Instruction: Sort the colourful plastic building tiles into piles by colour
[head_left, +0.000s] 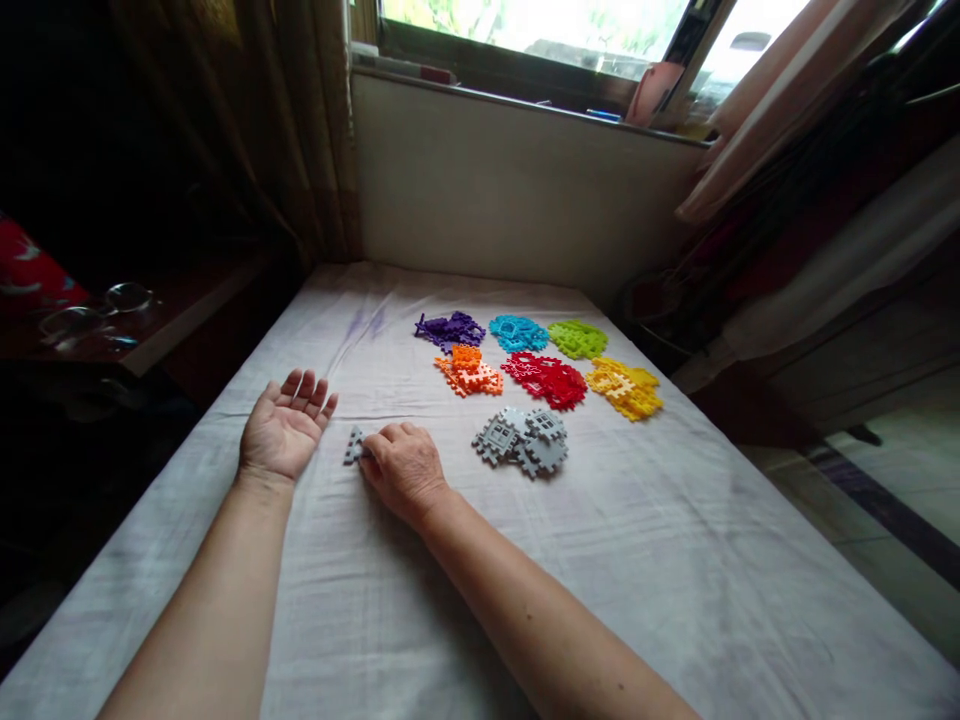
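Observation:
My right hand (407,468) is closed on a grey interlocking plastic tile (353,446), whose notched edge sticks out to the left of my fingers. Palm up, my left hand (287,430) rests on the cloth to the left of that tile, its fingers loosely spread and nothing in them. To the right of my right hand lies a pile of grey tiles (523,441). Behind it are orange tiles (470,373), red tiles (547,380) and yellow tiles (626,388). Farther back sit purple tiles (451,331), blue tiles (518,333) and lime green tiles (578,339).
A pale, wrinkled cloth (600,560) covers the surface under the tiles. A wall (510,180) with a window above it stands at the far edge. On the left, eyeglasses (129,297) lie on a dark wooden ledge (187,310). Curtains (247,120) hang at both sides.

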